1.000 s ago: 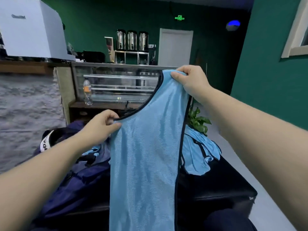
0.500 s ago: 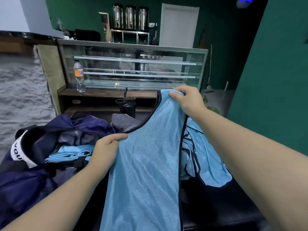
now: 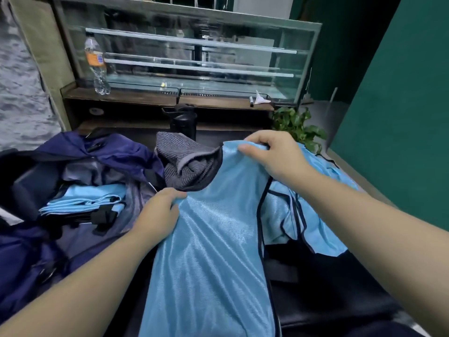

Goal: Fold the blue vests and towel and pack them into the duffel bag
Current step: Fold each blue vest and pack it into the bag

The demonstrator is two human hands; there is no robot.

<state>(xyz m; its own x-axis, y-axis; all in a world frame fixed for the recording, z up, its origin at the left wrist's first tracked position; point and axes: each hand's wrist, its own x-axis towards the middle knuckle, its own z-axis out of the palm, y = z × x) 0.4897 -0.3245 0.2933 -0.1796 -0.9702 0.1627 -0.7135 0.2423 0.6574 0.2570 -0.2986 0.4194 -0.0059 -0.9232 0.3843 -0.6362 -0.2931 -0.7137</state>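
Note:
A light blue vest with dark trim lies lengthwise in front of me, folded in half along its length. My right hand pinches its shoulder strap at the far end. My left hand grips its left edge by the armhole. A grey towel lies crumpled just beyond the vest. More blue vests lie in a heap to the right, under my right arm. The navy duffel bag gapes open at the left, with a folded blue vest inside it.
Everything rests on a black bench. Behind it runs a glass display case on a wooden ledge, with a water bottle and a black flask. A green plant and a green wall stand at right.
Both hands have brought the vest down from chest height onto the bench, and my view has tilted down with it. The grips have not changed.

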